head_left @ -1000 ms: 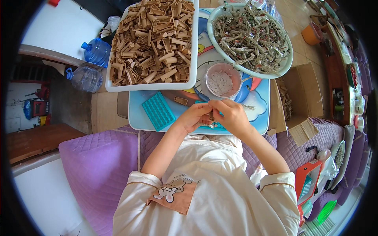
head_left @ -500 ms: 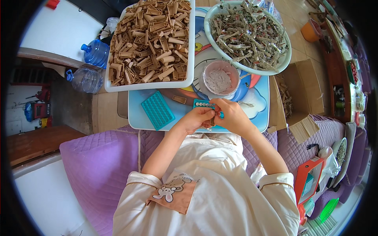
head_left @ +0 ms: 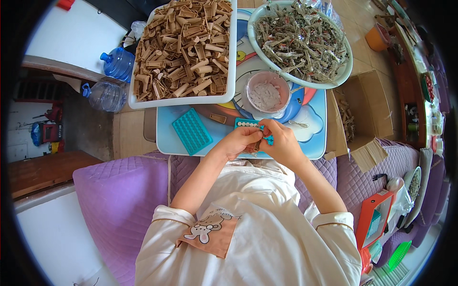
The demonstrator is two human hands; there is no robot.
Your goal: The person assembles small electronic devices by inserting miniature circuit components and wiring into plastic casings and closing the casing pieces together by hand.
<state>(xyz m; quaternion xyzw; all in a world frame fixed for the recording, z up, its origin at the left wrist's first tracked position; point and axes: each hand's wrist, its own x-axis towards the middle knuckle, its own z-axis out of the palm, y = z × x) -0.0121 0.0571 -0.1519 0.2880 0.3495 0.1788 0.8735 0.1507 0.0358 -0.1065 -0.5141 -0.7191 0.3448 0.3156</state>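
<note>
While both hands (head_left: pixel 238 142) (head_left: pixel 283 144) stay close, white discs (head_left: pixel 245 124) hidden earlier show.

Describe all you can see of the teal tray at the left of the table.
The teal tray is flat, rectangular and thin-looking, apparently moulded plastic, with rows of small round wells across its face and a plain rim. The wells look empty. It lies face up, slanted, on the blue printed table, its far corner close to the white tub; contact there is unclear. Neither the left hand nor the right hand touches it.
</note>
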